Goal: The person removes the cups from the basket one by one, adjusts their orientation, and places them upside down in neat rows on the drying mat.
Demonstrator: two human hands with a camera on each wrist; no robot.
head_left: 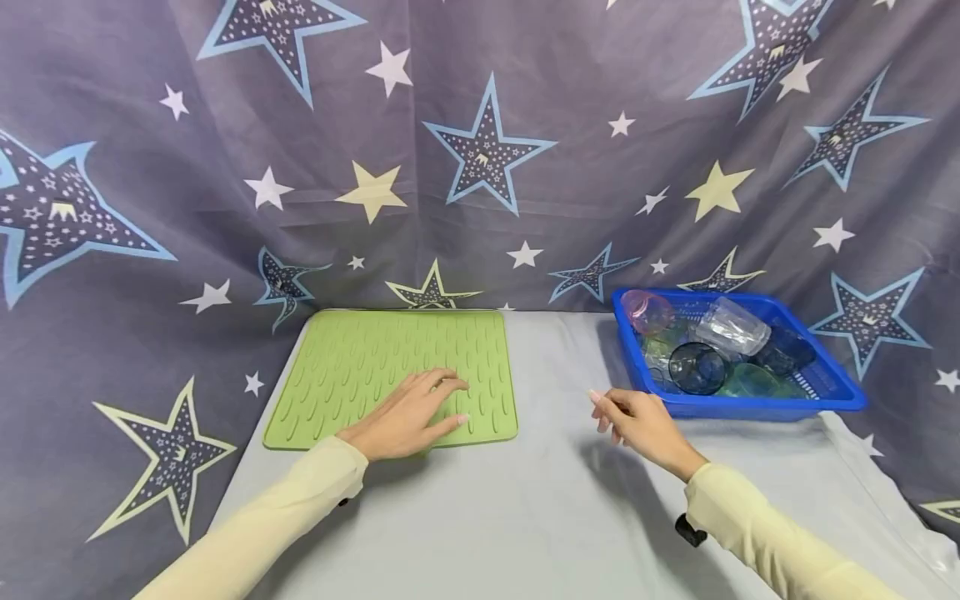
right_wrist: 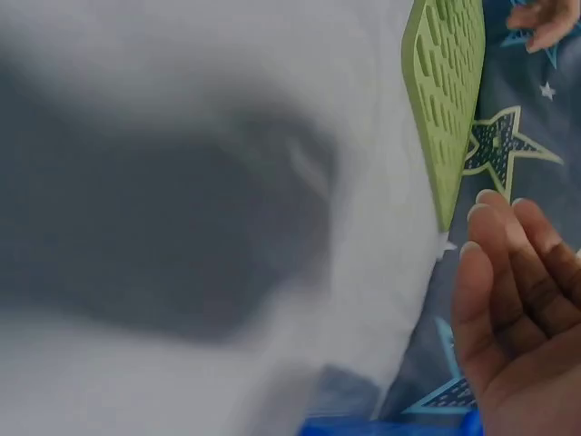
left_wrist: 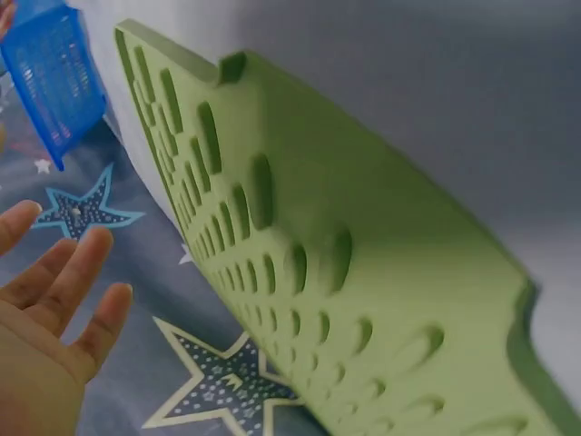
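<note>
A green ridged mat [head_left: 390, 367] lies flat on the white-covered table. My left hand [head_left: 408, 414] hovers over its front right part with nothing in it, fingers spread and slightly bent; they show apart in the left wrist view too. Between the mat and a blue basket [head_left: 757, 408], my right hand [head_left: 645, 427] hangs above the cloth. Its fingers bend loosely in the head view, and its palm [right_wrist: 522, 363] looks bare in the right wrist view. Inside the basket lie a clear cup [head_left: 731, 327], a pink one [head_left: 648, 312], a dark one [head_left: 697, 368] and a greenish one [head_left: 752, 381].
Light cloth [head_left: 525, 517] covers the table, stretching between the mat and basket and toward the front. A grey curtain [head_left: 480, 50] with printed stars hangs close behind the table's back edge and at both sides.
</note>
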